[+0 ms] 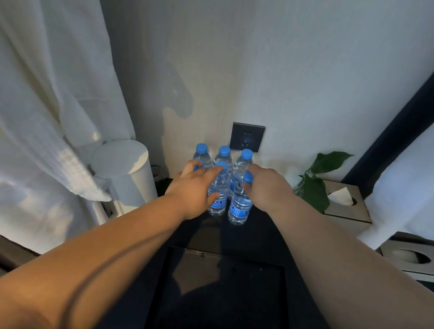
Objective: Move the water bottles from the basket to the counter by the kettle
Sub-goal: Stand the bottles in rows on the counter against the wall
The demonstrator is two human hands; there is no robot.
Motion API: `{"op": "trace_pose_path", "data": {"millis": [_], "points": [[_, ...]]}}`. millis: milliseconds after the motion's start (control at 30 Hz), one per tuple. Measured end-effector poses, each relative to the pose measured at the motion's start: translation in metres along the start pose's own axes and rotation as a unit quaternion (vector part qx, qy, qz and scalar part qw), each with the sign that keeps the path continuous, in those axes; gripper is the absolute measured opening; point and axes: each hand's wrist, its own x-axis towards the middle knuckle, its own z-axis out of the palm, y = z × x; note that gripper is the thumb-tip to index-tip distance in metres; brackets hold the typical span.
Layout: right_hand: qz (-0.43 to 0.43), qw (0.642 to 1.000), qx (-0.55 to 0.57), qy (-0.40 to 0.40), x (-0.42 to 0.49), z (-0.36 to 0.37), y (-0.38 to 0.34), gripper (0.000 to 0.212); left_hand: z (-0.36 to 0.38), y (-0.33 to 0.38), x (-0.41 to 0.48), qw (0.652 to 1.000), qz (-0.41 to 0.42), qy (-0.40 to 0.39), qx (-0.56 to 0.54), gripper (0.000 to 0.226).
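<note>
Several clear water bottles with blue caps stand on the dark counter point(261, 241) against the wall, just right of the white kettle point(125, 169). Three form a back row point(224, 156). My left hand point(193, 189) wraps the front left bottle point(217, 205), thumb on its label and a finger over its cap. My right hand point(267, 189) grips the neck of the front right bottle point(239, 211) just under its cap. Both front bottles are upright with their bases on the counter.
A white bathrobe point(28, 86) hangs at the left over the kettle. A wall socket point(247, 138) is behind the bottles. A green plant point(317, 185), a tissue box point(349, 210) and a second metal box point(417, 260) sit to the right. A dark rectangular recess point(222, 288) lies below my arms.
</note>
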Motion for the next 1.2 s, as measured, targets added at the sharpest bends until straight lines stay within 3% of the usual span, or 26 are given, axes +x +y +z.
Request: {"op": "trace_pose_path", "data": {"millis": [300, 467, 700, 933, 1200], "points": [[0.045, 0.998, -0.029, 0.02, 0.004, 0.002, -0.004, 0.041, 0.004, 0.006, -0.002, 0.999, -0.018, 0.028, -0.014, 0.079], [0.028, 1.0, -0.003, 0.007, 0.007, 0.001, -0.003, 0.025, 0.001, 0.004, -0.002, 0.999, -0.013, 0.039, 0.001, 0.078], [0.026, 0.999, 0.011, 0.032, 0.007, 0.012, -0.008, 0.025, 0.002, 0.007, -0.003, 0.999, -0.013, 0.045, -0.005, 0.077], [0.011, 1.0, -0.006, -0.018, 0.017, 0.001, -0.01, 0.045, -0.002, 0.007, -0.004, 0.999, -0.005, 0.035, 0.002, 0.079], [0.011, 1.0, 0.013, -0.008, 0.019, 0.005, -0.009, 0.046, -0.011, 0.005, 0.001, 1.0, 0.002, 0.008, 0.001, 0.075]]}}
